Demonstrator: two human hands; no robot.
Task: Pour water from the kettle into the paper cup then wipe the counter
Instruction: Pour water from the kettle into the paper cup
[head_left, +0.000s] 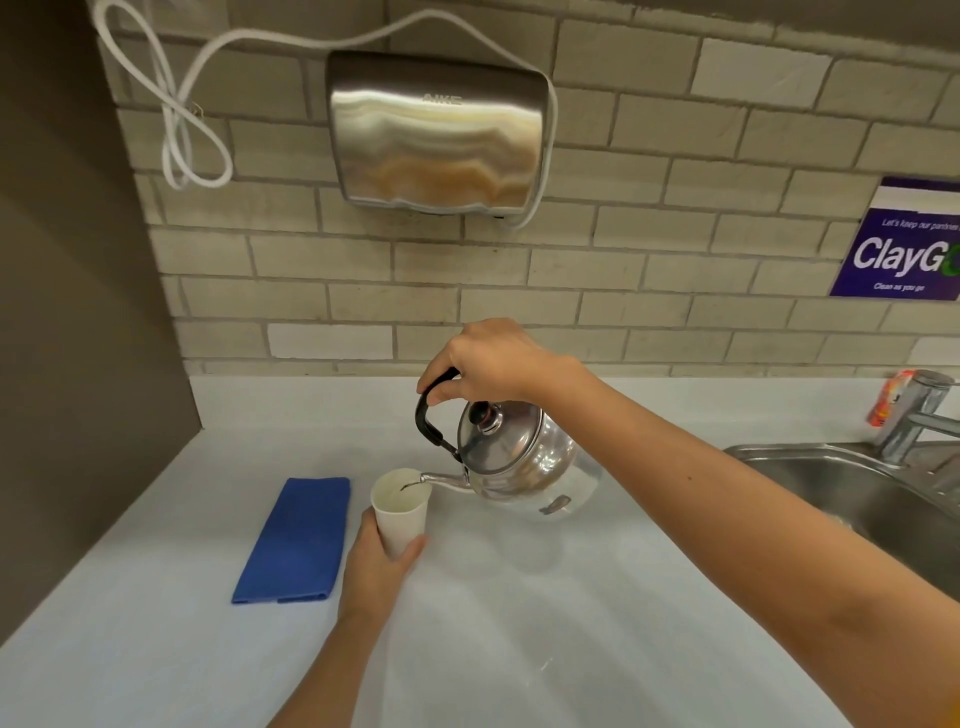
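Right hand gripping black handle of tilted polished steel kettle, spout over cup rim | left hand wrapping thin white paper cup low – crushable, hold gently | folded blue cloth lying just left of cup.

Purple sign cut by right edge, wording incomplete. Sink and faucet cropped at right. Water level in paper cup unclear. Cup base hidden behind left hand. Kettle handle top covered by right hand.
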